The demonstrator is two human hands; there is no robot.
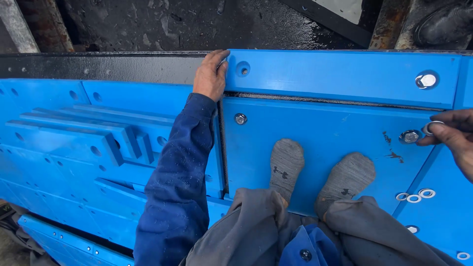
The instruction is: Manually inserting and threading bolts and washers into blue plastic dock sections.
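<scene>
Head cam: left hand [211,75] grips blue panel [345,74] end edge; right hand [456,135] pinches washer [432,128] just beside bolt [410,136].

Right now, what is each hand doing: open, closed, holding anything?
Left hand: gripping the end of the upper blue panel.
Right hand: pinching a metal washer beside a bolt.

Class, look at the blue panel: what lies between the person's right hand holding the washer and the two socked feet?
In the head view, between the right hand and the socked feet sit a bolt head, rusty smears, otherwise bare blue panel.
</scene>
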